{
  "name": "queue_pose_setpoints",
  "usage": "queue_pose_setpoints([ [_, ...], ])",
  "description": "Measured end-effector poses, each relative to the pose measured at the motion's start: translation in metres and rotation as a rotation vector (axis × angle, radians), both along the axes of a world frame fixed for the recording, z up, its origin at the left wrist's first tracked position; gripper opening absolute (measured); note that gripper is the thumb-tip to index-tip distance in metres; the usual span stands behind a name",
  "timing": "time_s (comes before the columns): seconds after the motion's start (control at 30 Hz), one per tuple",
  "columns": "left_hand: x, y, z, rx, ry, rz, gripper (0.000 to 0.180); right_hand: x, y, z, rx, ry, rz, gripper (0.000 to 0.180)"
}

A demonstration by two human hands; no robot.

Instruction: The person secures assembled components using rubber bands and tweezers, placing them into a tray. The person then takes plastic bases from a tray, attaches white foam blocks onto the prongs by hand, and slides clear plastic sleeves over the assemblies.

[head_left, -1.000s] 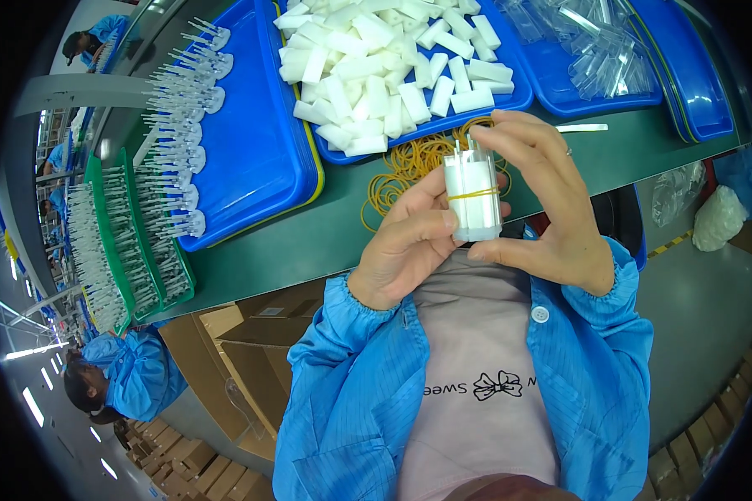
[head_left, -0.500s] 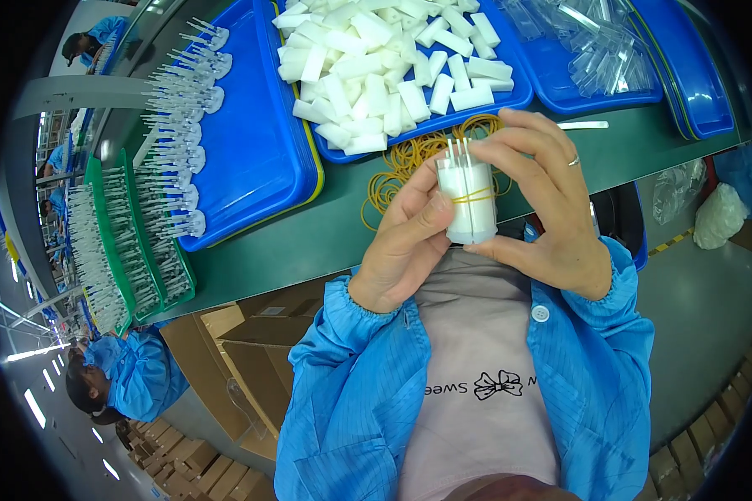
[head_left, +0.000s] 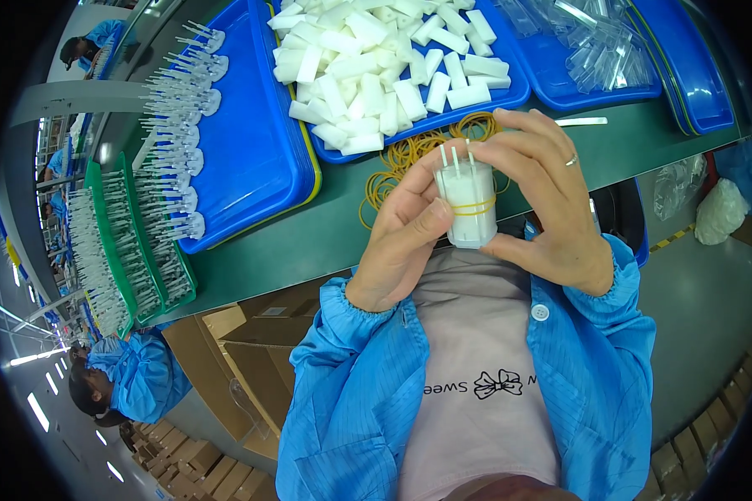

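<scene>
Between my hands is a white block bundle (head_left: 474,225), faced with clear plates and bound by a yellow rubber band (head_left: 473,206). Thin white pins stick up from its top. My left hand (head_left: 405,230) grips the left side, thumb across the front. My right hand (head_left: 551,200) is closed on the right side, its thumb at the lower edge and a forefinger at the pins. A ring shows on one right finger. Just behind the bundle lies a pile of tan rubber bands (head_left: 384,179), partly hidden by my left hand.
White blocks (head_left: 368,92) fill a blue tray (head_left: 510,98) behind my hands. Clear plastic pieces (head_left: 610,63) lie in another blue tray at the far right. At left stand a blue tray (head_left: 246,159), many pinned white parts (head_left: 180,134) and a green rack (head_left: 113,242). A co-worker (head_left: 129,376) sits lower left.
The bundle has turned a little in my hands, so its clear front and angled lower edge show more. The pins stand at different spots on top. Both hands keep their hold.
</scene>
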State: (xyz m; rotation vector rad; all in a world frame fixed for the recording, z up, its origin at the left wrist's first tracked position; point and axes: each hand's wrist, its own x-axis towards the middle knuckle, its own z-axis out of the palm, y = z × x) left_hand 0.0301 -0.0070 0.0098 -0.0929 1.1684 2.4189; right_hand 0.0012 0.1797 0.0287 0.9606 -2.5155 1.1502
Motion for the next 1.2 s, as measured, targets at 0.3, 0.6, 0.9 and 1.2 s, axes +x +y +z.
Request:
queue_pose_setpoints([
  [0.3, -0.004, -0.004, -0.012, 0.119, -0.059, -0.083, 0.058, 0.007, -0.002, 0.002, 0.189, 0.134, -0.069, 0.073],
  [0.6, 0.003, 0.008, -0.015, 0.069, -0.042, -0.034, 0.072, -0.002, -0.001, -0.003, 0.203, 0.106, -0.003, 0.075],
  [0.9, 0.005, 0.004, -0.014, 0.092, -0.006, -0.312, 0.078, -0.021, 0.032, -0.006, -0.377, -0.453, 0.396, 0.067],
  [1.2, 0.000, 0.010, -0.012, -0.032, 0.263, -0.190, 0.067, -0.087, 0.135, 0.048, -0.448, -0.290, -0.209, 0.046],
])
